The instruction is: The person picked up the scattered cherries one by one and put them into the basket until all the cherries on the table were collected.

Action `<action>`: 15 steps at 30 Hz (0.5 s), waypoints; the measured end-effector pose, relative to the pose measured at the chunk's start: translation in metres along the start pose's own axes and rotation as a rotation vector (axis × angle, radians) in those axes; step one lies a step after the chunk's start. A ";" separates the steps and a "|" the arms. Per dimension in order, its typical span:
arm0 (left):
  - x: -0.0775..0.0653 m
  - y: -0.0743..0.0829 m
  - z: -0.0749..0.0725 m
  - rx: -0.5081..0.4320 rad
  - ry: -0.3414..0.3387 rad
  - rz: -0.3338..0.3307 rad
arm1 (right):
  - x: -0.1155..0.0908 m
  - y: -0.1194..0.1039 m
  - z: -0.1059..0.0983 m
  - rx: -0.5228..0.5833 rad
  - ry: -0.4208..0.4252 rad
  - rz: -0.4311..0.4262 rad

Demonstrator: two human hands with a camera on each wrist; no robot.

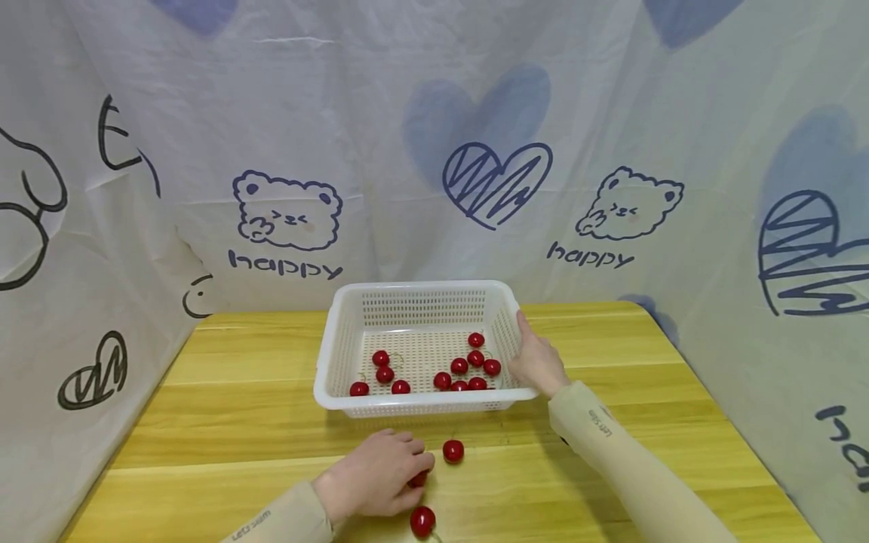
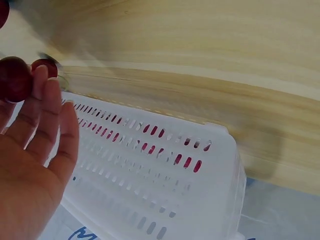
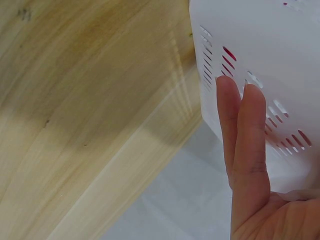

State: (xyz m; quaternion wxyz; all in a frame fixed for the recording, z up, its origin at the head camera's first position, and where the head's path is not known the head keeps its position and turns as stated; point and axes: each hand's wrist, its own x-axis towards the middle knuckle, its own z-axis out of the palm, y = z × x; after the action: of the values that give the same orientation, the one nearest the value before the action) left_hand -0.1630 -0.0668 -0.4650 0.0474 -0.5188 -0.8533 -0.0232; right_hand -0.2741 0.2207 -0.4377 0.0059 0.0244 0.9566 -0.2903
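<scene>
My left hand [image 1: 376,473] pinches a red cherry [image 2: 15,80] between thumb and fingers, low over the table in front of the basket. The fingers partly hide this cherry in the head view. One loose cherry [image 1: 453,452] lies just beyond the fingertips, and another stemmed cherry [image 1: 422,521] is nearer to me. At the right end of the white plastic basket [image 1: 424,402], my right hand [image 1: 538,364] holds the side wall, its fingers [image 3: 251,130] flat along the outside and the thumb up at the rim. Several cherries [image 1: 459,366] lie inside on the slotted bottom.
The wooden table [image 1: 237,422] carries the basket near its back edge. Behind it and on both sides hangs a pale sheet [image 1: 394,226] printed with hearts and bears.
</scene>
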 end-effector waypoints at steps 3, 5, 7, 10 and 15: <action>0.000 0.000 -0.001 0.002 0.010 0.015 | 0.000 0.000 0.000 0.002 -0.001 0.009; 0.001 -0.001 -0.002 0.001 0.016 0.024 | 0.000 0.000 0.000 0.002 -0.002 0.008; 0.001 -0.002 -0.004 0.003 0.023 0.033 | 0.000 -0.001 0.000 -0.002 0.000 0.009; 0.003 -0.002 -0.005 0.010 0.040 0.049 | 0.000 -0.001 0.000 -0.006 0.001 0.009; 0.004 -0.003 -0.009 0.013 0.060 0.069 | 0.000 -0.001 0.001 0.001 0.002 0.007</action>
State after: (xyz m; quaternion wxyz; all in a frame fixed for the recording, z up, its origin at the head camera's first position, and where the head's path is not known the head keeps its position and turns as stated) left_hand -0.1669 -0.0653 -0.4557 0.0772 -0.5467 -0.8332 -0.0315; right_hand -0.2739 0.2195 -0.4375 0.0058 0.0281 0.9564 -0.2907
